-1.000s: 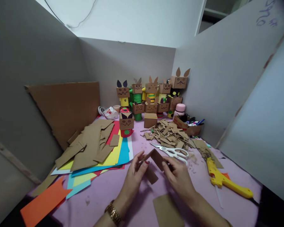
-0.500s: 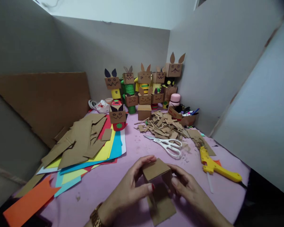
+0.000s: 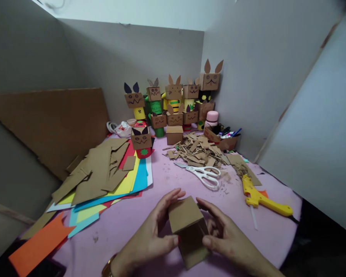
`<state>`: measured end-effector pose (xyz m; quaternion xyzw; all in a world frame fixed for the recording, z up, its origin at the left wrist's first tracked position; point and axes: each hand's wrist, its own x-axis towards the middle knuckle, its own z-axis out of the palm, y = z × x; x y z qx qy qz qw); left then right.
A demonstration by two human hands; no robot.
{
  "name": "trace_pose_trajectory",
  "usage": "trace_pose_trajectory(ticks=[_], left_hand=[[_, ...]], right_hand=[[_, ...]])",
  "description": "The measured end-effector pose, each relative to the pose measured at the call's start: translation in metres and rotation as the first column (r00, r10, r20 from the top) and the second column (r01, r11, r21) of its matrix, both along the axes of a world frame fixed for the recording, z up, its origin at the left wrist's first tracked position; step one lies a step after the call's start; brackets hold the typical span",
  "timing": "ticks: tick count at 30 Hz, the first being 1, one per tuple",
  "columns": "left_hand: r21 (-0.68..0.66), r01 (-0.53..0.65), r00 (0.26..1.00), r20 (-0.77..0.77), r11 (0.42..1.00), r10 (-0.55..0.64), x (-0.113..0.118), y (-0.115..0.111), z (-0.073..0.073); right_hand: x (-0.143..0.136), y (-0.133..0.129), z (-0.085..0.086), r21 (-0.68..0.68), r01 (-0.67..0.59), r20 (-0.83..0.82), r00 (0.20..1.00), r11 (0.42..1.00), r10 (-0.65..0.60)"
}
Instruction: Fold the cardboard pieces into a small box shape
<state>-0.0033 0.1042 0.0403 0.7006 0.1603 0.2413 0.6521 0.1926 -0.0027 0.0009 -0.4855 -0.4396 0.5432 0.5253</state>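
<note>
Both hands grip a folded brown cardboard box shape (image 3: 187, 227) just above the pink table cover (image 3: 138, 227), near the front edge. My left hand (image 3: 152, 234) presses its left side, thumb low and fingers curled over the top edge. My right hand (image 3: 227, 238) clasps the right side, thumb on the front corner. White scissors (image 3: 203, 174) lie a little beyond the box. A yellow glue gun (image 3: 261, 198) lies to the right of my right hand.
A fan of coloured paper sheets (image 3: 115, 188) under brown cardboard pieces (image 3: 98, 173) covers the left. A heap of cardboard scraps (image 3: 198, 152) sits behind the scissors. Cardboard animal figures (image 3: 173, 104) line the back corner beside a pen box (image 3: 223, 140). A large cardboard sheet (image 3: 49, 123) leans on the left wall.
The bent cardboard strip has been folded into a box shape and brought lower and nearer to me. Both hands have closed around its sides. The view has tilted down.
</note>
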Motion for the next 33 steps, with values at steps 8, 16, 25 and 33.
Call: trace_pose_trajectory(ticks=[8,16,25,33], left_hand=[[0.006,-0.089,0.993,0.072,0.996,0.089,0.001,-0.002,-0.012],[0.560,-0.021,0.908,-0.336,0.828,0.250,-0.002,-0.041,-0.026],[0.695,-0.024,0.903,-0.294,0.718,0.314,0.004,-0.047,-0.012],[0.716,-0.219,0.891,-0.131,0.663,0.436,0.000,-0.037,-0.027]], right_hand=[[0.008,0.001,-0.001,0.044,0.040,-0.201,0.979,0.998,-0.030],[0.015,0.000,0.011,-0.020,0.301,-0.457,0.845,0.954,-0.276],[0.003,0.004,0.006,0.040,0.187,-0.400,0.903,0.981,-0.156],[0.002,0.012,0.000,0.044,0.211,-0.369,0.912,0.977,-0.180]])
